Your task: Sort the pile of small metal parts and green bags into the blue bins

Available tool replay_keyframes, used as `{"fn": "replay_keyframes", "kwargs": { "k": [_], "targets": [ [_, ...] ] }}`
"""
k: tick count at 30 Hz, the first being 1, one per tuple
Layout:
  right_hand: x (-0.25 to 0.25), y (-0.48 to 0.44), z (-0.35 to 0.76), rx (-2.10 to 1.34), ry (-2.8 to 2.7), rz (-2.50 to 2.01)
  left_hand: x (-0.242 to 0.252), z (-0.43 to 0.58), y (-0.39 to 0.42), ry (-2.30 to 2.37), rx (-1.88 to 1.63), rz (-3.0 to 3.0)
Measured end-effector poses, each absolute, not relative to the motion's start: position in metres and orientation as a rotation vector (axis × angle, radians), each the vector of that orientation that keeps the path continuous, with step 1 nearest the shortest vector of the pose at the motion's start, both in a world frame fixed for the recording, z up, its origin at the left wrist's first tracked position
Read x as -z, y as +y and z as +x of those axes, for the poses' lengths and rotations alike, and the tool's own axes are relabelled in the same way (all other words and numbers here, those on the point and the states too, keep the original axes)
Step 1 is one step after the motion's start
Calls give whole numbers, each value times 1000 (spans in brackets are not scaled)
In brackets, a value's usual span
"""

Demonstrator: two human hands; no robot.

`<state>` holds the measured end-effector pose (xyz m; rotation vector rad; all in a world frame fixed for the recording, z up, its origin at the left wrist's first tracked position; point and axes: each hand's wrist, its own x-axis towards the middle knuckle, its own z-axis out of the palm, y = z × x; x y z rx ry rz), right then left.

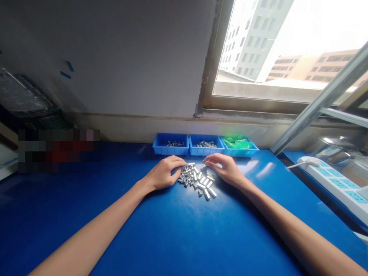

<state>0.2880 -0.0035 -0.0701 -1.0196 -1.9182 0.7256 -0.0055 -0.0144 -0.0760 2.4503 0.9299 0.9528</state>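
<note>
On the blue table [172,230], seen from our head camera, we have a small pile of metal parts [197,180] lying between our two hands. Our left hand [163,173] rests beside the pile with fingers curled, fingertips touching its near edge. Our right hand [224,167] arches over the pile's far side, fingers bent loosely, gripping nothing we can make out. Behind stand three blue bins [205,150] along the wall, and a power strip [336,184] lies at the right
</note>
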Motion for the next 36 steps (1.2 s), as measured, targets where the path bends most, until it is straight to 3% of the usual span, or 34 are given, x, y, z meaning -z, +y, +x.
{"fn": "replay_keyframes", "kwargs": {
  "k": [8, 24, 36],
  "targets": [
    [68, 3, 286, -929, -1409, -989, 70, -4, -17, 921, -940, 2443],
    [76, -12, 279, -679, -1892, -998, 69, -3, -17, 964, -992, 2357],
    [74, -12, 278, -651, -1953, -1057, 73, -8, -2, 1088, -1169, 1869]
  ]
}}
